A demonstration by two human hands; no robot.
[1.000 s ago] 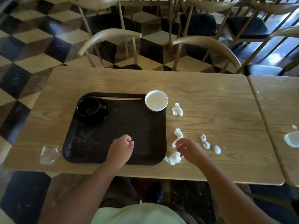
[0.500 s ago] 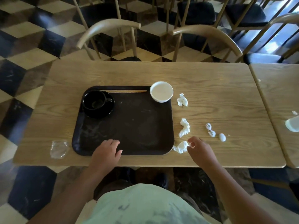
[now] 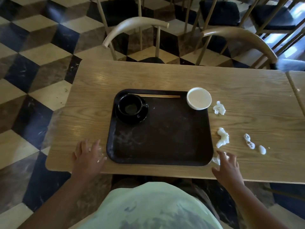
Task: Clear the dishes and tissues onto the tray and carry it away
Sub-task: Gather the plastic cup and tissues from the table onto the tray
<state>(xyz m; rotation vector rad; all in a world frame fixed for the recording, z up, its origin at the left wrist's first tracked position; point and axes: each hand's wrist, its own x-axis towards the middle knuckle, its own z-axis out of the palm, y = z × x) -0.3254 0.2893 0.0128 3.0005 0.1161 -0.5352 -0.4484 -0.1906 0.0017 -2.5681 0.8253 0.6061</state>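
Note:
A dark brown tray (image 3: 165, 138) lies on the wooden table (image 3: 247, 96). A black cup on a black saucer (image 3: 132, 109) stands in the tray's far left corner, and chopsticks (image 3: 155, 96) lie along its far edge. A white bowl (image 3: 199, 98) sits at the far right corner. Several crumpled white tissues lie right of the tray: one beside the bowl (image 3: 219, 108), one lower (image 3: 223, 137), two small bits (image 3: 248, 141). My left hand (image 3: 88, 157) rests spread over a clear plastic scrap left of the tray. My right hand (image 3: 227, 166) is spread above a tissue (image 3: 216, 159) at the tray's near right corner.
Two curved-back wooden chairs (image 3: 135, 23) stand along the table's far side, with more chairs behind them. A second table (image 3: 298, 83) adjoins on the right. The floor has a black, brown and cream cube pattern.
My left hand has moved from the tray's near edge leftward onto the plastic scrap. My right hand has stayed by the tissue at the tray's corner, fingers more spread.

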